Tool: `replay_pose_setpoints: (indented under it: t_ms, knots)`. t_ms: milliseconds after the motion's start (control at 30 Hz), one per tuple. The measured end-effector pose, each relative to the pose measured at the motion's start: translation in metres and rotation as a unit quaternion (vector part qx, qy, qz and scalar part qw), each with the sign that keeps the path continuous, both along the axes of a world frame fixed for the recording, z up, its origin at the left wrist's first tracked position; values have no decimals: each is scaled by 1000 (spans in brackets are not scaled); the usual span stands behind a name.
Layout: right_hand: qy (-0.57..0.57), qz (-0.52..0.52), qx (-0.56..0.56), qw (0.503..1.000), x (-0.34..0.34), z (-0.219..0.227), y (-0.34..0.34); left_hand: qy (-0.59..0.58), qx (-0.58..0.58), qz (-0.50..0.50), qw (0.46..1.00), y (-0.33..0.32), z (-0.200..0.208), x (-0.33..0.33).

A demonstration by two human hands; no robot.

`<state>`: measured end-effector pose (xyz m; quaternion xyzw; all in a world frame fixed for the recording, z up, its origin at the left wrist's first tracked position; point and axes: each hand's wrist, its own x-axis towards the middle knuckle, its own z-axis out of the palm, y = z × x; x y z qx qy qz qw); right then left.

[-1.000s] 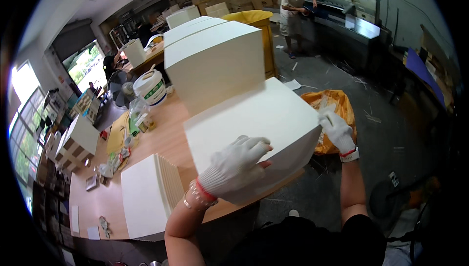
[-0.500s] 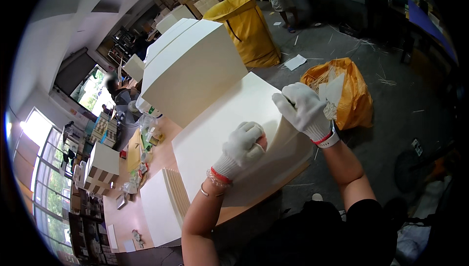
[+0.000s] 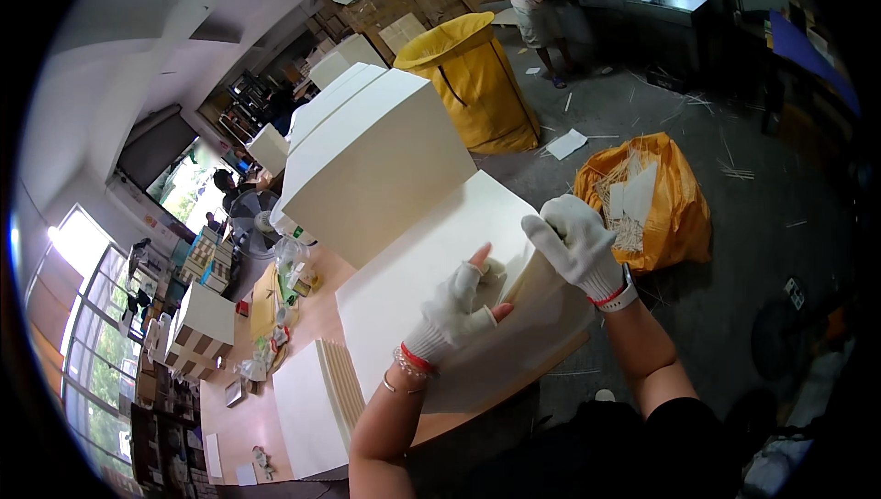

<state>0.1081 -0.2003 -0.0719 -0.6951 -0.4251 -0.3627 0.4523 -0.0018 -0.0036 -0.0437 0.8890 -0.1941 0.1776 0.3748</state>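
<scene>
A stack of large white paper sheets (image 3: 413, 293) lies on the table in front of me, its right edge lifted and bowed. My right hand (image 3: 578, 247), in a white knitted glove, is closed at the lifted far right corner, its fingers curled on the sheets. My left hand (image 3: 463, 306) is over the stack next to the raised edge, in a white glove with bare thumb and index fingertips. Its thumb and index finger are spread, and the other fingers are partly hidden. Nothing shows in its grip.
A tall white paper stack (image 3: 381, 150) stands behind. To the left, a lower stack (image 3: 312, 398) and plastic-wrapped odds and ends (image 3: 292, 265) lie on the wooden table (image 3: 257, 421). An orange bag of paper strips (image 3: 679, 215) and a yellow sack (image 3: 491, 100) stand on the floor. A person (image 3: 537, 4) stands beyond.
My left hand has gone from curled fingers to a spread thumb and index finger, turning near the lifted edge. My right hand stays at the corner. The whole view has shifted slightly downward.
</scene>
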Motion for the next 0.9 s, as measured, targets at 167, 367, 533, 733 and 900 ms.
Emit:
replay_pose_setpoints:
  t_ms: [167,367,533,733,900]
  knots:
    - [-5,-9,-10,1000,-3,7,1,31,121,-64,990,10,15,2]
    - [-73,-51,-2,996,-1,3,3,15,40,-66,997,9,5,5]
    - [74,37,51,995,-4,7,2,-35,80,-28,996,4,5,1]
    - [-53,-28,-12,998,1,3,3,92,88,-54,990,4,18,1]
    - [-117,-79,34,989,-1,2,8,31,46,-60,997,8,5,4]
